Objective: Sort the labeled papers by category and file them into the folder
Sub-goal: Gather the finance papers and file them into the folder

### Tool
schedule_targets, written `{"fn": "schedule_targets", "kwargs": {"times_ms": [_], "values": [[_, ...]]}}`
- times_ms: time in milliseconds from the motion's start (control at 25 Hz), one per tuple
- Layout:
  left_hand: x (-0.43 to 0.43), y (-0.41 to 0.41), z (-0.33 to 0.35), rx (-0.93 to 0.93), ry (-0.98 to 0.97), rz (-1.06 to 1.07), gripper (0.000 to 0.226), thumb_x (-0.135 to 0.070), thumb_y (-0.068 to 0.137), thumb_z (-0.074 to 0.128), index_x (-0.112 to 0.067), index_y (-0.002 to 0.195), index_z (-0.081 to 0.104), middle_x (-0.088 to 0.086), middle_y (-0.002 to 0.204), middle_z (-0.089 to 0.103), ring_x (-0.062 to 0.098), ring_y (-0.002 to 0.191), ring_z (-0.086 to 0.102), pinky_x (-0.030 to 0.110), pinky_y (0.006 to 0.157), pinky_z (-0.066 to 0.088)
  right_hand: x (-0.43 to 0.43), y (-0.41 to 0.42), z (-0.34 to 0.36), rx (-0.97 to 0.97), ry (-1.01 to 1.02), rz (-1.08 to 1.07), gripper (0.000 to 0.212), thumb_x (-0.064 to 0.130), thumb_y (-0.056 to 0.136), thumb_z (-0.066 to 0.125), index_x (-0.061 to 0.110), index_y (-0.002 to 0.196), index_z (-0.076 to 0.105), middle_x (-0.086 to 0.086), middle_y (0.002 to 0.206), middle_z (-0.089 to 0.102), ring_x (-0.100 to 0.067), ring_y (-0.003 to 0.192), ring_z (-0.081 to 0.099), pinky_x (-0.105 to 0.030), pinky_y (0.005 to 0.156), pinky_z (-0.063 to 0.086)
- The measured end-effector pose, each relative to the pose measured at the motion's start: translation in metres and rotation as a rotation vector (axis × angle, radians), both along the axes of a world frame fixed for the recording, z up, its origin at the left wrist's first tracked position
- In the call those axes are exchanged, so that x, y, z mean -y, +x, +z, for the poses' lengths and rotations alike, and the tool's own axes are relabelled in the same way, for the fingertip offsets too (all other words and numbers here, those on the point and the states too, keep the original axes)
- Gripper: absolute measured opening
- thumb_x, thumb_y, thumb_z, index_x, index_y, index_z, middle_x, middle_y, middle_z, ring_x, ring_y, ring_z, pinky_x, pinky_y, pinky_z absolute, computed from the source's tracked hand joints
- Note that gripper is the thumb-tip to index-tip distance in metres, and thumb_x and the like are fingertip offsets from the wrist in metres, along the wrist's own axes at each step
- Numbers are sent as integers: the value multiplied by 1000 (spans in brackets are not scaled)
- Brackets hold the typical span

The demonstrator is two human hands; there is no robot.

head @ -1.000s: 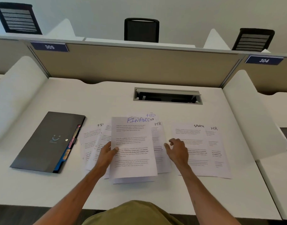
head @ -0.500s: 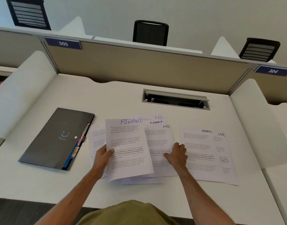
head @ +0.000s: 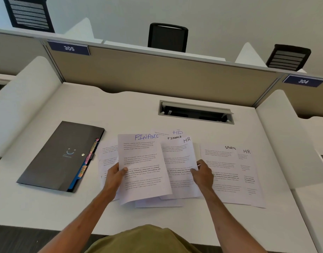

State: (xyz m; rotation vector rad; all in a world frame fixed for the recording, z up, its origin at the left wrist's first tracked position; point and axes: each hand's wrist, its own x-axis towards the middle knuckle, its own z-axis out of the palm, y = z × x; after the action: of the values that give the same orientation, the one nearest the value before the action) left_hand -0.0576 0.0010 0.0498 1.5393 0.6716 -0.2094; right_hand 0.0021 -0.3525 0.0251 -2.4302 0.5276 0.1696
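Since a second ago the right hand (head: 202, 173) has dropped from hovering onto the middle pile and now pinches the right edge of the white printed sheet headed HR (head: 179, 157). Thumb on top, the left hand (head: 115, 175) grips the left edge of the white sheet headed FINANCE in blue ink (head: 144, 161). Sorting looks barely begun: categories lie mixed, a white SPORTS sheet (head: 221, 170) waits at right, and the dark grey folder with coloured tabs (head: 56, 157) lies closed on the white desk (head: 120, 110), with no filing visible yet

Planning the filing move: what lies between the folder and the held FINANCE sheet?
Head view: more sheets, partly under the FINANCE sheet, beside the folder.
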Motion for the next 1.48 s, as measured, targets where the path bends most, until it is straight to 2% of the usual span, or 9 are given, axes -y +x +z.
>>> {"fn": "schedule_targets", "kwargs": {"times_ms": [160, 360, 560, 720, 880, 1080, 1240, 1360, 1480], "values": [[5, 0, -5, -7, 17, -1, 23, -10, 105, 60, -24, 119, 70, 4, 118, 78, 28, 100, 75, 41, 78, 57, 23, 2, 6, 40, -35, -72, 18, 24, 91, 72, 19, 78, 61, 9, 73, 67, -19, 68, 64, -43, 85, 54], [8, 4, -3, -8, 18, 2, 24, -10, 105, 59, -27, 119, 70, 2, 116, 78, 29, 99, 75, 40, 75, 57, 92, 5, 12, -9, -127, -239, 4, 18, 90, 62, 21, 89, 65, -3, 93, 70, -32, 92, 64, -46, 94, 46], [12, 8, -7, -23, 43, -7, 21, -12, 104, 61, -27, 114, 71, 0, 115, 79, 30, 100, 76, 48, 83, 59, 139, 2, 18, -16, -169, -395, 18, 9, 91, 62, 16, 107, 67, -18, 111, 69, -40, 110, 57, -50, 100, 38], [16, 10, -8, -33, 69, -22, 20, -13, 104, 61, -28, 112, 72, -1, 113, 79, 28, 98, 75, 50, 88, 59, 143, -2, 20, 100, -222, -492, 34, -1, 86, 67, 15, 115, 70, -14, 112, 72, -38, 114, 53, -52, 94, 40], [21, 12, -4, -30, 63, -12, 22, -11, 104, 60, -29, 110, 71, -4, 109, 77, 26, 98, 74, 48, 88, 56, 108, 4, 19, 219, -179, -276, 29, 3, 88, 67, 21, 111, 71, -3, 108, 72, -33, 111, 57, -49, 92, 42], [20, 10, -6, -41, 65, -12, 22, -12, 105, 60, -28, 115, 72, -3, 111, 78, 28, 100, 75, 56, 97, 58, 37, 18, 10, 135, -24, 107, 18, 26, 90, 74, 30, 107, 70, 14, 97, 65, -22, 102, 65, -44, 91, 50], [16, 6, -6, -36, 64, -16, 24, -10, 104, 60, -24, 119, 71, 2, 117, 78, 30, 101, 75, 56, 93, 59, 0, 29, 1, -87, -171, 209, 50, 55, 83, 79, 22, 117, 63, 2, 114, 61, -22, 111, 59, -44, 94, 49], [13, 1, -7, -31, 43, 13, 28, -9, 105, 59, -20, 127, 70, 3, 117, 77, 30, 101, 74, 47, 83, 58, -10, 26, -3, -99, -208, 211, 39, 42, 88, 79, 19, 113, 60, 0, 115, 61, -24, 114, 56, -42, 94, 46], [7, -1, -9, -38, 27, 42, 29, -9, 105, 59, -20, 129, 70, 3, 118, 77, 33, 104, 74, 49, 87, 56, -12, 24, -4, -67, -173, 161, 18, 31, 92, 73, 21, 102, 64, 1, 104, 67, -25, 104, 64, -41, 90, 50]]}}
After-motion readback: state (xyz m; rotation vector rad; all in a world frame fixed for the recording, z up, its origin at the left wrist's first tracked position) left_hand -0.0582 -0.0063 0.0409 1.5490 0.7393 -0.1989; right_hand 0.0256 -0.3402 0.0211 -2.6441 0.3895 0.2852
